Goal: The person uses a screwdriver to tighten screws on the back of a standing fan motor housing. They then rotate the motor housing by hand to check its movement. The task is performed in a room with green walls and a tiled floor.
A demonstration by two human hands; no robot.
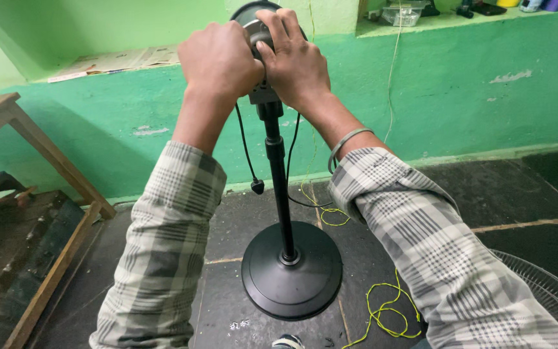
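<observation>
I have both hands closed around the fan motor head [259, 29] atop the black stand pole [279, 174]: left hand [219, 59] wrapped over it, right hand [297, 58] with fingers pressed on its top. The assembly looks rigid and top-heavy, steadied by its round base [292, 271] on the floor; smooth housing may slip, so I judge the neck bracket the surest hold.

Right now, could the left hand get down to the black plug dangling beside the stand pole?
Probably yes. The left hand grips the fan motor at the pole top; the plug hangs free below it, left of the pole, with nothing between. It would have to let go first.
</observation>
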